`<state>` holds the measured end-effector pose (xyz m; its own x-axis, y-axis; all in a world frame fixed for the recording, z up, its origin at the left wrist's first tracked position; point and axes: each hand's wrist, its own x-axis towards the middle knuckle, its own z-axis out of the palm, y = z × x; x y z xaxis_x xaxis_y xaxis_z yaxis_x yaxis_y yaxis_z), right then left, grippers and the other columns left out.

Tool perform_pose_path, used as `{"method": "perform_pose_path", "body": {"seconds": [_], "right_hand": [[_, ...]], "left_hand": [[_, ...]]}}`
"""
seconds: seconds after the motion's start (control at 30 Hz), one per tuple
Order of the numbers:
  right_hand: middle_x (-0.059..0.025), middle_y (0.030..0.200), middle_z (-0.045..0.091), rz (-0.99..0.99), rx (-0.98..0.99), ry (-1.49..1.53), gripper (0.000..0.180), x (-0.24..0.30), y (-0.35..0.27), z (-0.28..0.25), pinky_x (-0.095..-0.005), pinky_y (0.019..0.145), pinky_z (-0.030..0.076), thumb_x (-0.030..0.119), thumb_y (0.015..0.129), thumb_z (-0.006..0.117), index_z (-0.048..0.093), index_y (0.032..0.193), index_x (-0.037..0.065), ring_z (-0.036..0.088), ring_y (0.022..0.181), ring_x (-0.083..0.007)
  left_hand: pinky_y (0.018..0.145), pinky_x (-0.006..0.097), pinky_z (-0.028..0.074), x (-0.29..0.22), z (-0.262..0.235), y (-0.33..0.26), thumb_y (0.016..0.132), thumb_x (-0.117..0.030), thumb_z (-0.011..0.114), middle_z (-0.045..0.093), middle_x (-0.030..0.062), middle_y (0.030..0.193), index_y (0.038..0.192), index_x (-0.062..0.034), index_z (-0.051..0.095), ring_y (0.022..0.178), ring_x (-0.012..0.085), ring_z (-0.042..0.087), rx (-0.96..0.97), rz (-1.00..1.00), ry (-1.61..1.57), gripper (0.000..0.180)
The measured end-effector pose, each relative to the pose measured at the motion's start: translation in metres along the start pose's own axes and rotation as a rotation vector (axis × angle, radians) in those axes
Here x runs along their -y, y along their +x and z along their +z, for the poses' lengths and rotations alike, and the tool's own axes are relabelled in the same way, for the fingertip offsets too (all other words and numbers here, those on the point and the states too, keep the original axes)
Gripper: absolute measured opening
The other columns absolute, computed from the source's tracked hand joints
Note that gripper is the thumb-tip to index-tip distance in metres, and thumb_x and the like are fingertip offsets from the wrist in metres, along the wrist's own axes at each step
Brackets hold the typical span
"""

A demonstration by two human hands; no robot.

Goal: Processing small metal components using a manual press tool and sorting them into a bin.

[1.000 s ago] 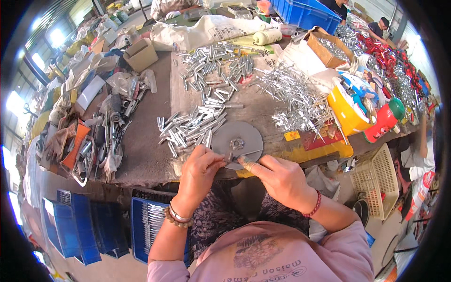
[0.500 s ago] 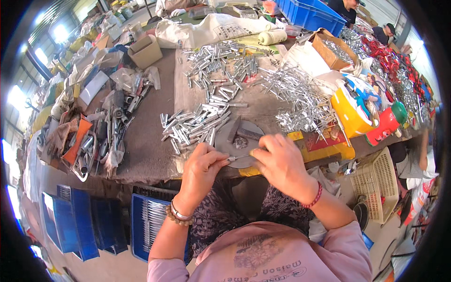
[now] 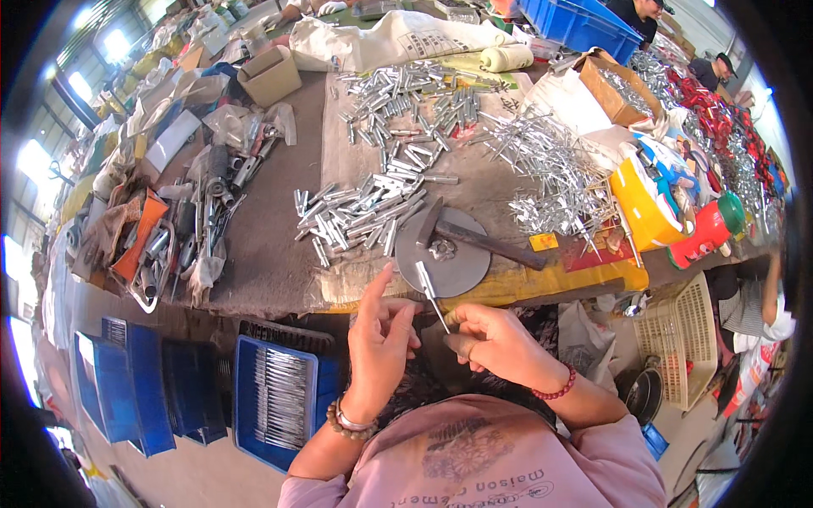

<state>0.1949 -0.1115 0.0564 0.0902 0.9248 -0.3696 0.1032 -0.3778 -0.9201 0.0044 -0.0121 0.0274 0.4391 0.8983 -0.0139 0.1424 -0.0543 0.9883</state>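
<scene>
Pinched in my right hand (image 3: 501,340) is a thin metal rod with a thicker silvery sleeve (image 3: 425,279) on its far end, pointing up and away over the table edge. My left hand (image 3: 379,349) is beside it, fingers apart and holding nothing. Just beyond both hands lies a round grey disc (image 3: 464,275). A hammer (image 3: 495,244) rests across it, its handle to the right, near a small silvery lump (image 3: 440,248). Left of the disc spreads a pile of short metal sleeves (image 3: 364,212). To the right is a heap of thin metal rods (image 3: 550,182).
Below the table edge at left stands a blue crate (image 3: 246,427) with metal pieces in rows. Mixed tools and bags (image 3: 186,220) cover the table's left side. A yellow box (image 3: 639,212) and a red-green container (image 3: 707,230) stand right. Other people work at the far side.
Both hands have drawn back from the disc toward my body. My left hand has let go of the piece and opened; my right hand now holds the sleeved rod, tilted upward.
</scene>
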Motion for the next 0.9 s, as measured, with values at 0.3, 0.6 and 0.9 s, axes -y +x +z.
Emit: {"method": "perform_pose_path", "body": {"seconds": [0.3,0.6,0.9], "right_hand": [[-0.0043,0.077,0.068,-0.007,0.006,0.103,0.018,-0.009,-0.011,0.027,-0.0327,0.061,0.05,0.01,0.105,0.074,0.067,0.12,0.001,0.062,0.066,-0.011],[-0.0129,0.079,0.071,-0.269,-0.03,-0.242,0.027,-0.013,-0.001,0.059,-0.0394,0.064,0.055,0.007,0.098,0.078,0.071,0.123,0.005,0.068,0.065,-0.023],[-0.0063,0.098,0.076,-0.115,0.155,-0.201,0.042,-0.029,0.009,0.062,-0.0278,0.077,0.057,0.0,0.102,0.075,0.068,0.143,0.002,0.07,0.084,-0.01]], "left_hand": [[0.057,0.023,0.058,-0.002,-0.009,-0.005,0.114,-0.006,0.062,0.078,0.0127,0.114,0.174,-0.0053,0.033,0.072,0.01,0.07,0.034,-0.223,-0.349,0.066],[0.066,0.023,0.057,0.007,-0.037,-0.02,0.103,-0.006,0.078,0.077,0.0058,0.106,0.165,-0.0039,0.045,0.083,0.0088,0.069,-0.032,-0.3,-0.434,0.07],[0.076,0.028,0.06,0.09,-0.122,-0.081,0.105,-0.009,0.076,0.078,0.0063,0.111,0.154,0.0007,0.056,0.094,0.0126,0.074,-0.431,-0.302,-0.263,0.053]]}}
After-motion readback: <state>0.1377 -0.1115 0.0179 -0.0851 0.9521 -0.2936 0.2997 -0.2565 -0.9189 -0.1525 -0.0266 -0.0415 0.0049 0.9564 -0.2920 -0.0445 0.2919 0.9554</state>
